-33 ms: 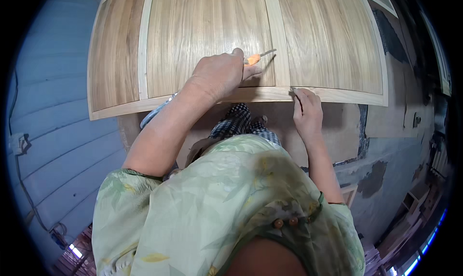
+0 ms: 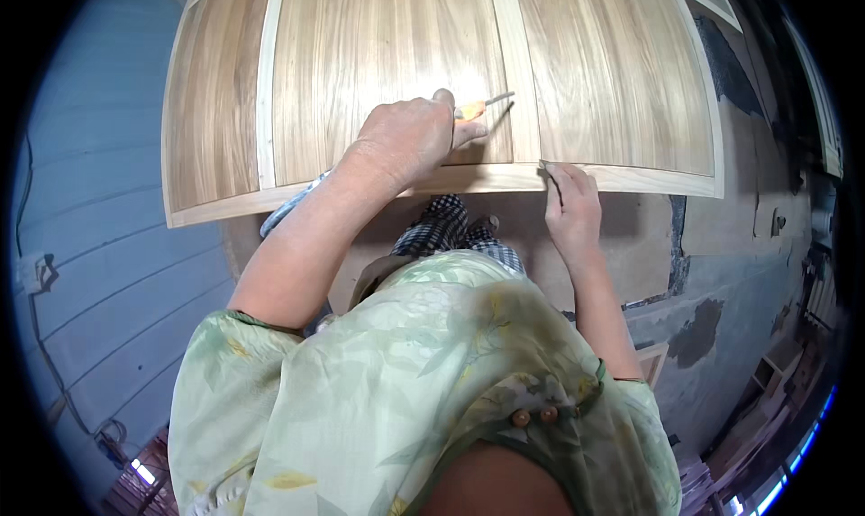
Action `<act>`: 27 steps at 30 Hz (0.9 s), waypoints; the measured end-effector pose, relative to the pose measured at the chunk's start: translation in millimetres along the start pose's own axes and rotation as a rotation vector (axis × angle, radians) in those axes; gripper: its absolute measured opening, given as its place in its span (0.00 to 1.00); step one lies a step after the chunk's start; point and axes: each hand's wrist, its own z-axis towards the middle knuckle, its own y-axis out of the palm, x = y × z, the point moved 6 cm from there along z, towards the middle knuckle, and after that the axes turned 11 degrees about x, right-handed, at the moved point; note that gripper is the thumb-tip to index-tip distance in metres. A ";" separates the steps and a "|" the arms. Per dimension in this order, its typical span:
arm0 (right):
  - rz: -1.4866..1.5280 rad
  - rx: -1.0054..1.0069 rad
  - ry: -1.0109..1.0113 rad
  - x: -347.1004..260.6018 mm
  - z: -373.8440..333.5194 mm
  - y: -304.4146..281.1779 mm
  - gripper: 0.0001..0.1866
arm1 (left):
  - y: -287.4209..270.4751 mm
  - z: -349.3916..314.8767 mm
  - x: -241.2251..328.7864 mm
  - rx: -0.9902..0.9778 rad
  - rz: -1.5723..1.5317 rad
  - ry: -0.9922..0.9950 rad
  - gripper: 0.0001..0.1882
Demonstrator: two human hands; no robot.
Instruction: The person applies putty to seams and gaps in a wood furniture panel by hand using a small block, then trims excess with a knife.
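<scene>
A wide wooden panel [image 2: 396, 56] with pale frame strips lies in front of me. Over its near middle part, my left hand [image 2: 405, 142] is closed around an orange-handled tool [image 2: 470, 110]. The tool's thin metal shaft points right, toward a pale cross strip [image 2: 518, 65], and its shadow falls just below; its exact kind does not show. At the near rail [image 2: 622, 175], my right hand [image 2: 573, 200] has thumb and fingers pinched where the cross strip meets the rail. A tiny dark tip shows at those fingertips, too small to name.
Blue boarding [image 2: 108, 200] with a cable and a small box runs along the left. Brown sheet material [image 2: 631, 237] lies below the panel's near edge. On the right are a patched grey floor [image 2: 748, 291] and stacked wooden pieces [image 2: 766, 381].
</scene>
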 end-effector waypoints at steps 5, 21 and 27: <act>-0.089 -0.003 -0.141 -5.5 27.6 34.7 0.15 | -9.7 2.6 -16.0 0.181 -0.105 0.022 0.27; -0.188 -0.141 -0.216 -6.1 50.4 59.7 0.17 | 2.6 -0.7 -44.7 0.145 -0.202 -0.125 0.29; -0.147 -0.185 -0.149 3.4 50.7 54.1 0.16 | 10.2 -2.1 -51.7 0.072 -0.255 -0.191 0.28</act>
